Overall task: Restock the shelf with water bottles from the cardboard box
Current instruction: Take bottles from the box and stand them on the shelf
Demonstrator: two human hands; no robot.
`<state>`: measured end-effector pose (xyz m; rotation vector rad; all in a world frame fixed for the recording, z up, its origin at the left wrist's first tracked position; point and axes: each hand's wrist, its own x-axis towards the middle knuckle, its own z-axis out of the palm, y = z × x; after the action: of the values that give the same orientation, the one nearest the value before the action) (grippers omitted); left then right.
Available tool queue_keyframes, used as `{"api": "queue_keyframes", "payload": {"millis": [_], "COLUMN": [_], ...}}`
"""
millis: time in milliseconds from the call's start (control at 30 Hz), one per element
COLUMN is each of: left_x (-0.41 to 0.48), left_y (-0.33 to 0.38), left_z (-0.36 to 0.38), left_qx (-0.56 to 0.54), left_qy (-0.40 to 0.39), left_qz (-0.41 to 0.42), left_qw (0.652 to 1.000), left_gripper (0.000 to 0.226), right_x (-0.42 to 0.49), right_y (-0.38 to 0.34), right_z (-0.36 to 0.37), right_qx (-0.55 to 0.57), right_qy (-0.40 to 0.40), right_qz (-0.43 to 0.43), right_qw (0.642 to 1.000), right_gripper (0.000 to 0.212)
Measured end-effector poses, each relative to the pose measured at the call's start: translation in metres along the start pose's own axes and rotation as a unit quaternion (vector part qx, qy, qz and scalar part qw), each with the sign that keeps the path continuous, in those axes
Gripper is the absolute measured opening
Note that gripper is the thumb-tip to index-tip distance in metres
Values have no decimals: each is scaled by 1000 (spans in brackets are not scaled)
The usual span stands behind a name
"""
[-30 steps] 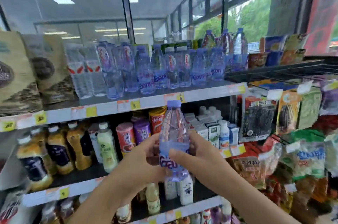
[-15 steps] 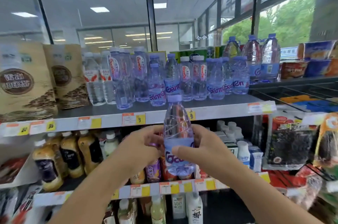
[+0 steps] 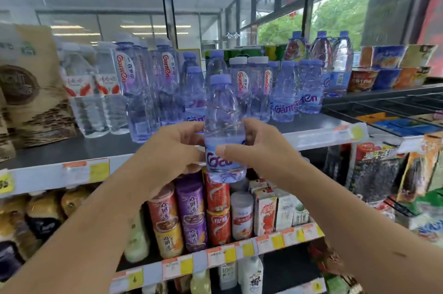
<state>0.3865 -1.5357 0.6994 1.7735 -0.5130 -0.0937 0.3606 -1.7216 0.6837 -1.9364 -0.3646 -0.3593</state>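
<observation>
Bottle: I hold one water bottle (image 3: 224,126) upright at the centre of my view, in front of the top shelf's (image 3: 72,149) front edge.
Left hand: my left hand (image 3: 172,149) grips its lower half from 9 o'clock, fingers curled.
Right hand: my right hand (image 3: 259,147) grips it from 3 o'clock, thumb across the label.
Stock: stocked bottles (image 3: 282,94) stand at 12 o'clock, behind it.
Below: cans (image 3: 191,209) at 6 o'clock.
</observation>
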Motion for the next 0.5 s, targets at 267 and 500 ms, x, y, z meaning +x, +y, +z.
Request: {"api": "queue_keyframes", "payload": {"millis": [267, 500], "left_x": [47, 73], "left_y": [10, 0], "left_z": [-6, 7], "left_qx": [-4, 112], "left_qy": [52, 78], "left_qz": [50, 40], "left_qw": [997, 990], "left_gripper": [56, 55], "right_x": [62, 82], "right_y": [-11, 17], "right_z": [-25, -44], "right_qx": [-20, 5], "right_qy": [24, -22], "right_qz": [-27, -21], "right_qw": [999, 1000], "right_gripper": [20, 21]}}
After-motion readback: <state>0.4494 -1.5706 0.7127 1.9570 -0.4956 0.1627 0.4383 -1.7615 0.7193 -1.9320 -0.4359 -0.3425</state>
